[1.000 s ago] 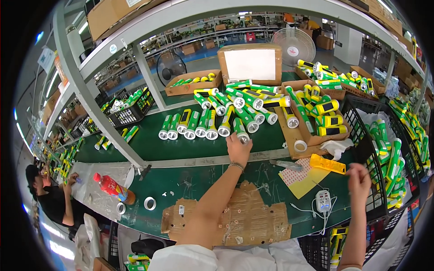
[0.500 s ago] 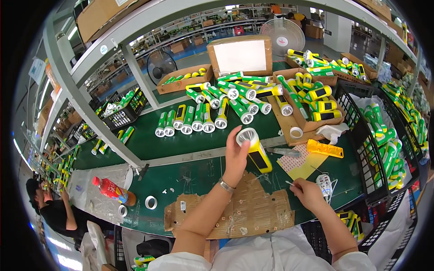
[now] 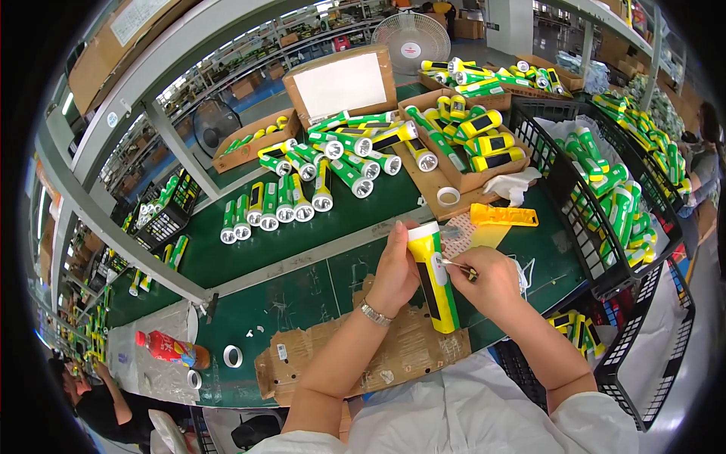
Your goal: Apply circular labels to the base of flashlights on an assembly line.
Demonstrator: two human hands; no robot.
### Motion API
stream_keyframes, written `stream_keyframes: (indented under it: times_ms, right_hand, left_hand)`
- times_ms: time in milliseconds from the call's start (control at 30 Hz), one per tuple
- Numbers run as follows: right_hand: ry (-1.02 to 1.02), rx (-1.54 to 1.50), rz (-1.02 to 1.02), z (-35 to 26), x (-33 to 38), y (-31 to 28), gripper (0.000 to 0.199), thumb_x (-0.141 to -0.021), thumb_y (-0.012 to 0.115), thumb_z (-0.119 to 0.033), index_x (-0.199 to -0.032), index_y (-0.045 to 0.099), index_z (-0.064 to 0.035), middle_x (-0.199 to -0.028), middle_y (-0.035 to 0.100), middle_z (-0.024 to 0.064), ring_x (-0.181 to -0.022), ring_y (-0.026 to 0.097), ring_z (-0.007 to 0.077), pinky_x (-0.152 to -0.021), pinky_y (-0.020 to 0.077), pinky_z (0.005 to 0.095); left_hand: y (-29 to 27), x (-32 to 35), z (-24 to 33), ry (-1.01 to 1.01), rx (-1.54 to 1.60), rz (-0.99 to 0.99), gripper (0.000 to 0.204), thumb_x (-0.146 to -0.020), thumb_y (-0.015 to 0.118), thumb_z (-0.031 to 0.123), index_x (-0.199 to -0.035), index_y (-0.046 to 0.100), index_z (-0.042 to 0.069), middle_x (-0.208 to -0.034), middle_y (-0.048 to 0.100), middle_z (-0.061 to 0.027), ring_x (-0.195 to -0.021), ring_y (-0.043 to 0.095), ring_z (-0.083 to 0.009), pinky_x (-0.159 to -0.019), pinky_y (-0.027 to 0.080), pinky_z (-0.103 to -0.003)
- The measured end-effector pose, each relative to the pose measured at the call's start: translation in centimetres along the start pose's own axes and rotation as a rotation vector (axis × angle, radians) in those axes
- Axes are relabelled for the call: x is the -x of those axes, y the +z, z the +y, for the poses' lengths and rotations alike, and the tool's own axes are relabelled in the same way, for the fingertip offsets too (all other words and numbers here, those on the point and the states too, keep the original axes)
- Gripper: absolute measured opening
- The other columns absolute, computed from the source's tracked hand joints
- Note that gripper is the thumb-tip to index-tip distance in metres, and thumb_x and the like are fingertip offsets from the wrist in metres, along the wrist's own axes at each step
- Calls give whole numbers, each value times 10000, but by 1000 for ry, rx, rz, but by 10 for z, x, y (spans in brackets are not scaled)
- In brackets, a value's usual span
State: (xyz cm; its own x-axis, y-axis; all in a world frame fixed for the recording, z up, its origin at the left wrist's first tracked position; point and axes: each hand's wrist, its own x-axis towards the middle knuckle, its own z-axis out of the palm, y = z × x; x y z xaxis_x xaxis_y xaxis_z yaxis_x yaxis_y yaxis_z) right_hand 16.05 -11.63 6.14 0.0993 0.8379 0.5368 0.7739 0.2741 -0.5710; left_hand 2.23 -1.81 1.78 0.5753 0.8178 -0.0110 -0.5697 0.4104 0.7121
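Observation:
My left hand is wrapped round a yellow and green flashlight. The flashlight stands nearly upright, white head up, with a dark panel along its side. My right hand pinches a thin stick-like tool with a pale tip. That tip meets the flashlight's side near a small grey switch area; the tool's exact kind is hard to make out. Beneath both hands lies a torn sheet of brown cardboard on the green table.
Rows of flashlights lie beyond a metal rail. At right are a cardboard box of flashlights, a black crate, a yellow plastic piece and a sticker sheet. A drink bottle and tape roll lie left.
The flashlight has come down and turned more upright in my left hand. My right hand has moved up and left, bringing the tool against the flashlight. The whole view has shifted to the right.

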Motion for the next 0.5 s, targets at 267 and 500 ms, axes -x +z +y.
stream_keyframes:
  times_ms: [267, 500]
  right_hand:
    - [95, -56, -143, 1, -5, -11, 137, -698, 650, -175, -714, 636, -40, -656, 619, 93, -611, 603, 272, -565, 478, 357]
    - [156, -74, -234, -3, -9, -19, 157, -702, 658, -166, -727, 628, -13, -669, 623, 103, -585, 604, 235, -556, 477, 308]
  left_hand:
    - [16, 16, 8, 163, -182, 70, 246, -941, 411, 325, -1003, 439, 88, -940, 492, -13, -891, 492, -107, -817, 411, -272]
    - [20, 19, 12, 99, -146, 59, 250, -938, 421, 325, -1023, 443, 91, -948, 491, -18, -894, 488, -106, -806, 410, -260]
